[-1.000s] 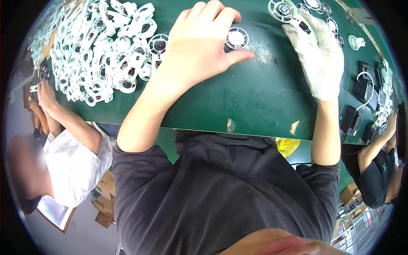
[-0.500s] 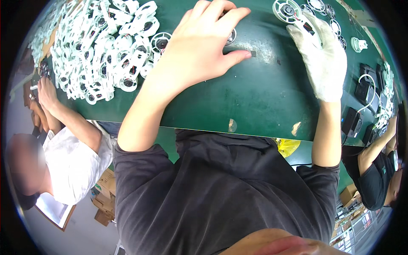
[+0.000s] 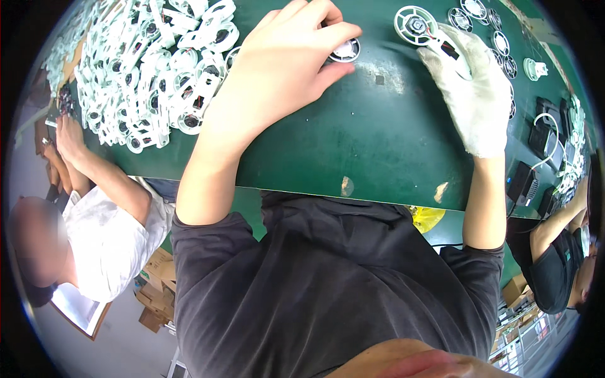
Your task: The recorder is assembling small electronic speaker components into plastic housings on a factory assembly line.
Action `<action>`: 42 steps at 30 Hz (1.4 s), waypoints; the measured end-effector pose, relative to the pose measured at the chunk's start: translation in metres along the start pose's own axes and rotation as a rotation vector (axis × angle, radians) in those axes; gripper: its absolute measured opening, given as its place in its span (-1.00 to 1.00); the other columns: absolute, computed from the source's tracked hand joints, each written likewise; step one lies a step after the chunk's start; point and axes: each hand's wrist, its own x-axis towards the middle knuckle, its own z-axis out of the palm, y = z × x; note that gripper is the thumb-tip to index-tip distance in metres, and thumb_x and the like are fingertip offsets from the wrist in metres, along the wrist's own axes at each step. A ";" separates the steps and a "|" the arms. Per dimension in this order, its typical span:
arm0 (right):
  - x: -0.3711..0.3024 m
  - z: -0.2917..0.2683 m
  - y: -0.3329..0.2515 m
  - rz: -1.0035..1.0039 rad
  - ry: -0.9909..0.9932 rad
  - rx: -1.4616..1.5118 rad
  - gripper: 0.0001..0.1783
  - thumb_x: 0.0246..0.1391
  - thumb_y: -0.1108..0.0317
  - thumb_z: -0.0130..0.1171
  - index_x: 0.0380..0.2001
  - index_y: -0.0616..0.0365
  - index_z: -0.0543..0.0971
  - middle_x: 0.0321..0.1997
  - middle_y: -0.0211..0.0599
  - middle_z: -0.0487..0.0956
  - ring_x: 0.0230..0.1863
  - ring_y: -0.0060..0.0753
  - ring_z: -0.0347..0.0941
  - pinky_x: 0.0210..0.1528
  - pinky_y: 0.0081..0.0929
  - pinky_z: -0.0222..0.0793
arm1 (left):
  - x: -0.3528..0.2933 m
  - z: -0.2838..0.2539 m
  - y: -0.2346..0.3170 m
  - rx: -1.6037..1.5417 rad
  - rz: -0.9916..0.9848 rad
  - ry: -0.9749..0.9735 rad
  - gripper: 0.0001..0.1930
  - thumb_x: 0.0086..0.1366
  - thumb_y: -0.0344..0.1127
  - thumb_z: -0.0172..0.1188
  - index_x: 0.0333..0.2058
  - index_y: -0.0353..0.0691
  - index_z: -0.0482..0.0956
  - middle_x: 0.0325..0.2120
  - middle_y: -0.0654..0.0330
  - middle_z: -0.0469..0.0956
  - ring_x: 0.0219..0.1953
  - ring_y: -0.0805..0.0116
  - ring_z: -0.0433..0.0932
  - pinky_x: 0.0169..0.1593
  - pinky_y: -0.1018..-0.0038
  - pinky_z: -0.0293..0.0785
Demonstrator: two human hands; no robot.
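Observation:
My left hand (image 3: 291, 66), bare, is over the green table (image 3: 353, 151), its thumb held apart from the curved fingers. A small round wheel with a pale rim (image 3: 345, 51) shows between thumb and index finger, partly covered by the hand; a firm grip on it is not visible. In a white glove, my right hand (image 3: 474, 94) grips a white plastic fan housing (image 3: 416, 26) by its handle-like end. Its spoked ring has a dark round centre and points up and left. Red and black wires (image 3: 449, 49) show in the handle part.
Many similar white housings (image 3: 145, 82) are heaped on the left. Several round spoked wheels (image 3: 501, 43) lie beyond and beside my right hand, near a white cylindrical part (image 3: 534, 68). Black power adapters (image 3: 523, 183) with cables sit at right. Co-workers' arms (image 3: 107, 167) reach in at both sides.
My left hand has shifted slightly left, uncovering more of the round wheel. My right hand has tilted the held housing, so its ring sits a little further left and lower.

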 end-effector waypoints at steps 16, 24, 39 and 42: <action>-0.016 0.013 -0.004 -0.359 0.027 0.142 -0.54 -0.13 0.46 0.39 -0.08 0.09 0.55 -0.12 -0.18 0.58 -0.16 -0.20 0.54 -0.11 -0.42 0.46 | 0.019 0.038 -0.012 -0.275 0.497 0.539 -0.53 -0.12 -0.35 0.49 -0.16 -0.25 0.58 -0.22 0.08 0.55 -0.27 0.11 0.54 -0.18 0.41 0.50; -0.014 0.004 -0.008 -0.289 -0.059 0.259 -0.52 -0.11 0.35 0.38 -0.05 0.10 0.54 -0.14 -0.18 0.58 -0.16 -0.18 0.55 -0.09 -0.43 0.45 | -0.001 0.034 -0.003 -0.316 0.183 0.333 -0.55 -0.07 -0.35 0.44 -0.13 -0.14 0.58 -0.22 0.23 0.62 -0.27 0.24 0.61 -0.23 0.43 0.56; -0.024 0.005 -0.010 -0.260 -0.354 0.223 -0.65 0.04 0.09 0.17 -0.10 -0.09 0.60 -0.22 -0.22 0.62 -0.20 -0.13 0.56 -0.14 -0.30 0.48 | -0.003 0.047 0.013 -0.894 0.112 0.022 -0.53 0.18 -0.45 0.25 0.08 -0.39 0.42 0.01 -0.04 0.52 0.08 0.18 0.50 0.14 0.35 0.40; -0.030 0.012 -0.005 -0.360 -0.176 0.178 -0.65 -0.03 0.13 0.22 -0.14 -0.07 0.58 -0.37 -0.26 0.59 -0.34 -0.16 0.56 -0.30 -0.26 0.48 | -0.001 0.050 0.016 -0.920 0.153 0.114 -0.66 0.20 -0.46 0.25 -0.05 -0.42 0.52 -0.03 -0.05 0.54 0.05 0.16 0.53 0.11 0.35 0.44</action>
